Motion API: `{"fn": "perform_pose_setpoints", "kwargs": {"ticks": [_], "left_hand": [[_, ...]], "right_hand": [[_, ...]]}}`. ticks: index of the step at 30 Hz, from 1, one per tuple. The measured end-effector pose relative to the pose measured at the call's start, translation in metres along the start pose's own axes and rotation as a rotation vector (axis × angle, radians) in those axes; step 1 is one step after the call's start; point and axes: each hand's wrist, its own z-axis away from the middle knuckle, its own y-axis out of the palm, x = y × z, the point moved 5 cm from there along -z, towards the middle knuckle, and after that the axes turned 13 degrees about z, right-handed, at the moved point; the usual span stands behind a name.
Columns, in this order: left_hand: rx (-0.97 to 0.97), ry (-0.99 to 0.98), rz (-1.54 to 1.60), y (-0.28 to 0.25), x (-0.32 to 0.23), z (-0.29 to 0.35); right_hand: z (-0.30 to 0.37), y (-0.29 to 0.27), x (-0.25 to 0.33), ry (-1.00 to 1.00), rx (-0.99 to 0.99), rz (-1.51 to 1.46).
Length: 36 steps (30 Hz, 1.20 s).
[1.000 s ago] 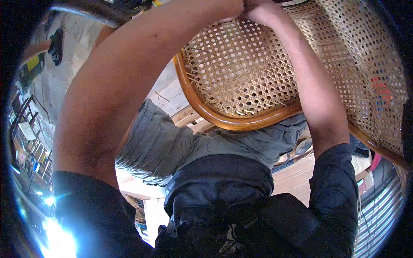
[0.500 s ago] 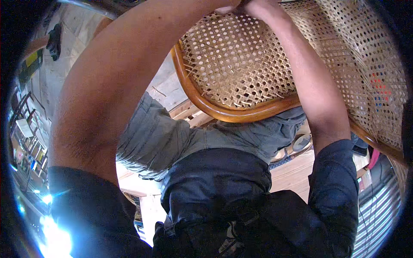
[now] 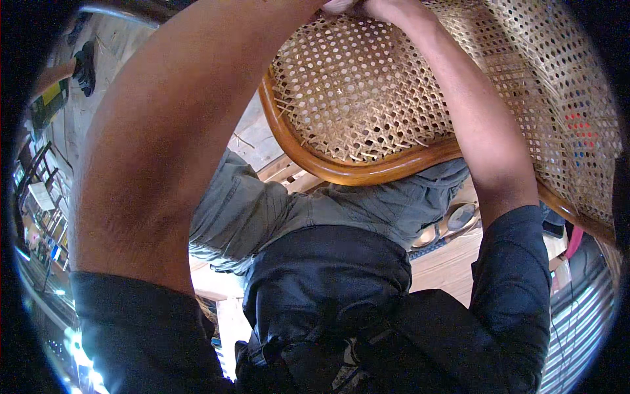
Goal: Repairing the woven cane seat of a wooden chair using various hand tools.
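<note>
A cane-woven chair with a glossy brown bent-wood rim leans over my lap. Short loose strand ends stick out of the weave along the lower rim. My left hand and my right hand come close together at the far edge of the panel, right at the top of the picture. Both are mostly cut off there, so their fingers and anything in them stay hidden. My right forearm crosses over the weave; my left one arches past its left side.
More cane weave curves away on the right. Below me are wooden planks and a sandal-like shoe. Another person's foot in a dark sandal is at the far left. Cluttered items line the left edge.
Both hands have shifted slightly left and up along the panel's far edge. The view has tilted a little; the chair stays nearly in place.
</note>
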Motion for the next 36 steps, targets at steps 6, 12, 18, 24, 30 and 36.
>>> {"fn": "perform_pose_setpoints", "kwargs": {"ticks": [6,12,18,24,30,36], "left_hand": [[-0.198,-0.18,0.0,0.003,-0.005,0.012],[-0.196,-0.282,0.019,0.004,-0.01,0.011],[-0.301,-0.398,0.136,0.0,-0.005,0.003],[-0.326,0.095,0.105,-0.001,0.002,0.011],[-0.335,-0.148,0.027,0.011,0.002,0.012],[-0.468,0.268,0.112,0.014,0.007,0.036]], "right_hand": [[-0.011,0.011,0.005,-0.155,0.097,0.132],[-0.003,0.003,0.006,-0.269,0.158,0.152],[0.006,0.0,-0.002,-0.361,0.099,-0.166],[-0.007,0.002,0.005,-0.074,0.198,0.059],[0.0,0.006,0.01,-0.053,0.11,-0.08],[-0.004,0.009,0.007,-0.359,0.053,0.119]]}}
